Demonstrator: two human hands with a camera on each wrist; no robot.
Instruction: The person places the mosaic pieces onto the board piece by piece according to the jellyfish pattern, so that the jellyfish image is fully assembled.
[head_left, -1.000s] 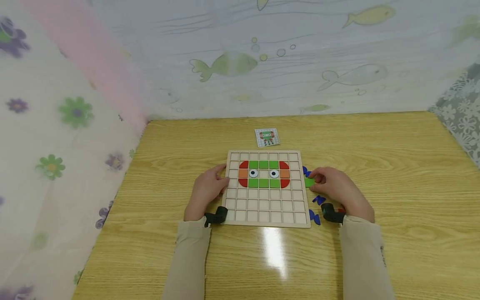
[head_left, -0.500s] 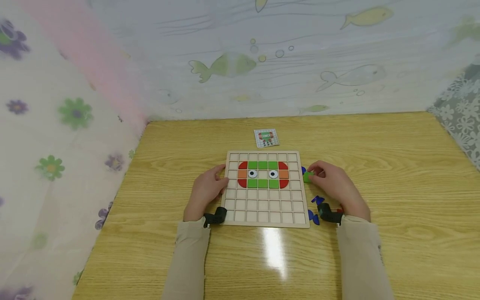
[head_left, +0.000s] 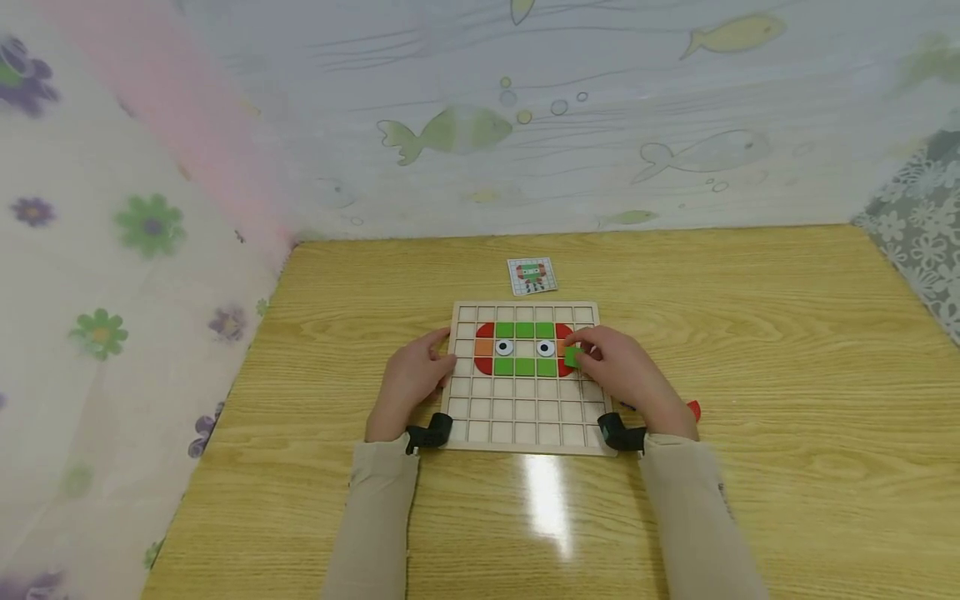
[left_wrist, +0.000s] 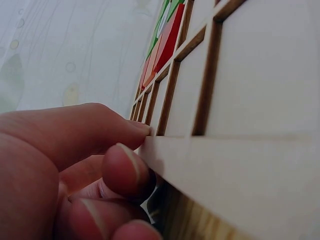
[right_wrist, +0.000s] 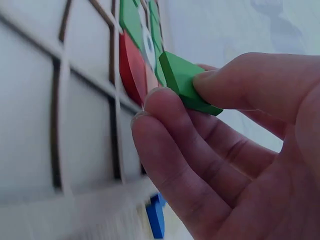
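Note:
A wooden grid board point(head_left: 525, 431) lies on the table with square cells. Green tiles, red rounded corner tiles, orange squares and two eye tiles form a face in its upper half. At the board's left edge my left hand point(head_left: 414, 379) holds on, thumb point(left_wrist: 125, 131) on the rim and fingers curled beside and under it. My right hand point(head_left: 618, 367) is over the face's right end and pinches a green square tile point(right_wrist: 185, 82) between thumb and fingers. The tile is tilted and above the board. Part of the right red and orange tiles is hidden by that hand.
A small picture card point(head_left: 532, 276) showing a similar face on a grid lies behind the board. Blue pieces point(right_wrist: 156, 217) sit off the board's right side, mostly hidden by my right arm in the head view. A red piece point(head_left: 694, 410) lies beside the right wrist.
My right hand has lifted the green tile from beside the blue pieces and carried it left over the board. My left hand stays at the board's left edge.

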